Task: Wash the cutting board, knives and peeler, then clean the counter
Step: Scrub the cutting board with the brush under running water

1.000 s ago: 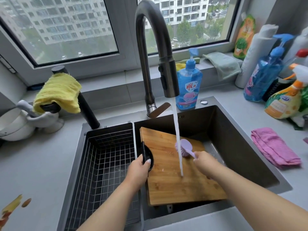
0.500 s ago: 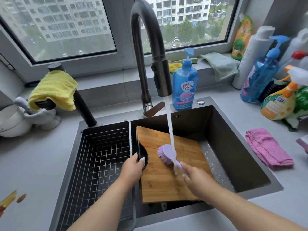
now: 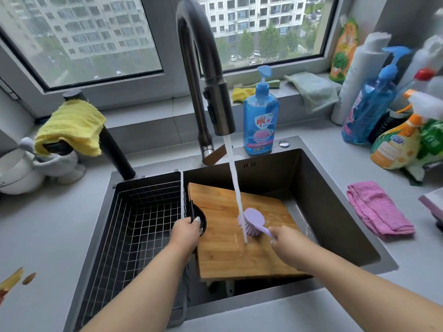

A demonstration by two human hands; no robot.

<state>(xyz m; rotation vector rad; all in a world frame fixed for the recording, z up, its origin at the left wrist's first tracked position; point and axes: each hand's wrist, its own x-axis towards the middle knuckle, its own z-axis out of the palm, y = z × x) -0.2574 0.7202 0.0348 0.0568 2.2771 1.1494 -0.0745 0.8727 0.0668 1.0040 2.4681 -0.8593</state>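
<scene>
Since half a second ago the purple dish brush (image 3: 251, 221) has travelled rightward across the bamboo cutting board (image 3: 239, 238), and its head now sits under the water stream (image 3: 236, 185). The right hand (image 3: 286, 238) grips the brush handle, evidently scrubbing where the water lands. The left hand (image 3: 185, 232) clasps the board's black round handle (image 3: 200, 222) at its left edge, apparently steadying it. The board lies tilted in the sink (image 3: 335, 212), far end low, long axis running away from the person, beside the wire drain basket (image 3: 143, 221).
</scene>
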